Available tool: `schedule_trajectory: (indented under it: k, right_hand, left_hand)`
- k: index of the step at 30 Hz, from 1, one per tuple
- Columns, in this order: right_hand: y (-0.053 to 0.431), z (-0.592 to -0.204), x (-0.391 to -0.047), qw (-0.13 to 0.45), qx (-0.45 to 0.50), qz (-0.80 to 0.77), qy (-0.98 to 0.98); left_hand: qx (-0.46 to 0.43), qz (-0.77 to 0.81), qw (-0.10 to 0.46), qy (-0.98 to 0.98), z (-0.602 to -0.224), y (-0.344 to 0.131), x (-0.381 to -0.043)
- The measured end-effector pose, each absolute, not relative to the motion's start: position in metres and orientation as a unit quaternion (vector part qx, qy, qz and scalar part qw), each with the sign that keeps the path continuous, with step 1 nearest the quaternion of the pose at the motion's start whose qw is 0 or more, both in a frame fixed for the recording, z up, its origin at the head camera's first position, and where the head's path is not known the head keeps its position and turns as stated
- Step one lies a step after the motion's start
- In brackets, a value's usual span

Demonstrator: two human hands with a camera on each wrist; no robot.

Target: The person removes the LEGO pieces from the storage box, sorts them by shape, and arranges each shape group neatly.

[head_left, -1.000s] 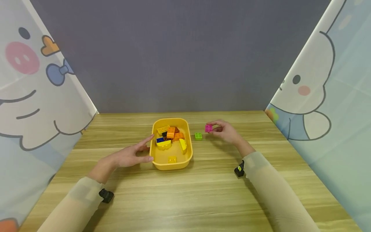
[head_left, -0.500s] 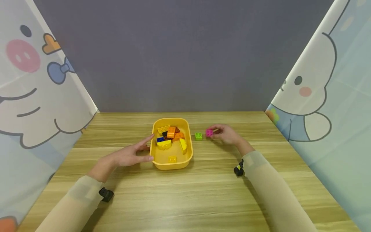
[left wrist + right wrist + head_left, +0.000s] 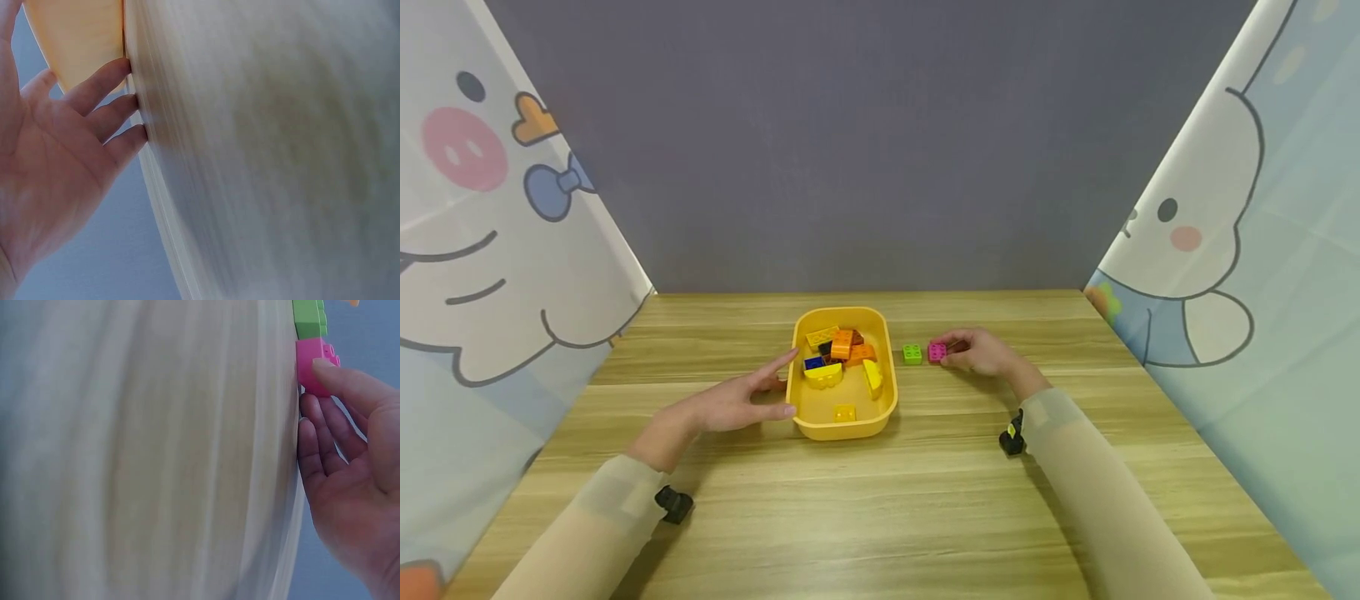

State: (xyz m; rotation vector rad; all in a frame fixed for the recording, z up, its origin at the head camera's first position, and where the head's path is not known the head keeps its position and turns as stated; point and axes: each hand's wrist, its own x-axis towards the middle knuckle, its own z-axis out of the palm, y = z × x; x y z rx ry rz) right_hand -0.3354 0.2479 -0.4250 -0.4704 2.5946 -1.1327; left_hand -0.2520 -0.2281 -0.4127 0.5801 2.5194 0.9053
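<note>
So the right hand (image 3: 979, 353) has the pink brick (image 3: 936, 352) pinched by its sides, down on the worktop (image 3: 880, 517), just right of the green brick (image 3: 912, 355) with a small gap between. Left hand (image 3: 733, 402) has its fingers spread, touching the left side of the yellow tray (image 3: 842, 431), which holds a loose pile including an orange arch-shaped brick (image 3: 842, 344) and a blue one.

The right hand (image 3: 365, 478) partly hides the pink block (image 3: 307, 357). Its wrist view crops the green block (image 3: 307, 319) — and blurs the table (image 3: 156, 456).
</note>
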Motion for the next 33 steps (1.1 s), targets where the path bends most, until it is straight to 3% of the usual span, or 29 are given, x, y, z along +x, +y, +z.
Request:
schedule_trajectory:
  k: [33]
  right_hand:
    - [0.2472, -0.4272, -0.3383, 0.135, -0.181, -0.368, 0.902]
  left_hand:
    - [0.211, 0.323, 0.195, 0.902, -0.4135, -0.2289, -0.2516]
